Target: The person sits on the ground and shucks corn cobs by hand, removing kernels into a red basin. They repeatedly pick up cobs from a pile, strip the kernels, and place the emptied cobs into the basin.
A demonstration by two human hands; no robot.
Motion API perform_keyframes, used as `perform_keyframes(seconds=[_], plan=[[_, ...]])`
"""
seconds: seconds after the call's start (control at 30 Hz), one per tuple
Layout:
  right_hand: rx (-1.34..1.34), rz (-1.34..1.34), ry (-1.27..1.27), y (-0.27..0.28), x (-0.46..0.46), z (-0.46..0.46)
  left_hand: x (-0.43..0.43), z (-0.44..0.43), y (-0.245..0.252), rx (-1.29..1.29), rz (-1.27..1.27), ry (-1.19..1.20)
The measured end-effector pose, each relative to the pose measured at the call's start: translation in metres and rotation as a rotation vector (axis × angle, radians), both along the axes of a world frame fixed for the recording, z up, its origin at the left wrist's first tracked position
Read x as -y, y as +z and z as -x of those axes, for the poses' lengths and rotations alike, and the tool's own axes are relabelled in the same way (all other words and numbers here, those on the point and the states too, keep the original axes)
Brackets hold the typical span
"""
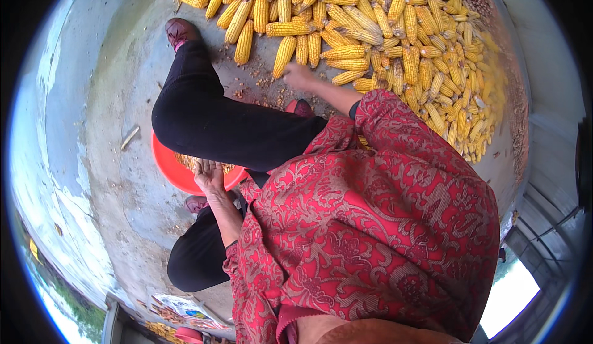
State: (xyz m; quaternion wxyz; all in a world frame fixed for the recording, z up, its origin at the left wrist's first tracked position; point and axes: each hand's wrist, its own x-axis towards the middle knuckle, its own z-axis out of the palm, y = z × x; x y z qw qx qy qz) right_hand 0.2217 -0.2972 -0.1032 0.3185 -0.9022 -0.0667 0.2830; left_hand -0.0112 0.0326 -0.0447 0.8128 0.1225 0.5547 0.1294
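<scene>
My left hand [211, 176] is palm up with its fingers spread, over the near rim of a red plastic basin [162, 161]. Corn kernels [185, 161] lie inside the basin, which my black-trousered leg partly covers. My right hand [299, 76] is beside the lower end of a yellow ear of corn [284, 55]. Its fingers look curled and slightly blurred, and whether they grip the ear is unclear. That ear lies at the edge of a large heap of husked corn ears [410, 63].
Loose kernels [264, 84] are scattered on the concrete floor by the heap. A pale cob piece [130, 137] lies left of the basin. A reddish shoe [303, 108] shows beneath my thigh. Printed sheets [190, 309] and a small red container [189, 335] are at the bottom left.
</scene>
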Motion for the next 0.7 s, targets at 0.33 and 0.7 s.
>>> perform_keyframes(seconds=[0.33,0.7], plan=[[-0.108,0.307,-0.553,-0.004,-0.032,-0.057,0.003,0.027,-0.012,-0.086,0.084,0.089],[-0.012,0.469,-0.529,-0.031,-0.059,-0.05,-0.001,0.05,-0.038,0.034,-0.079,-0.283]])
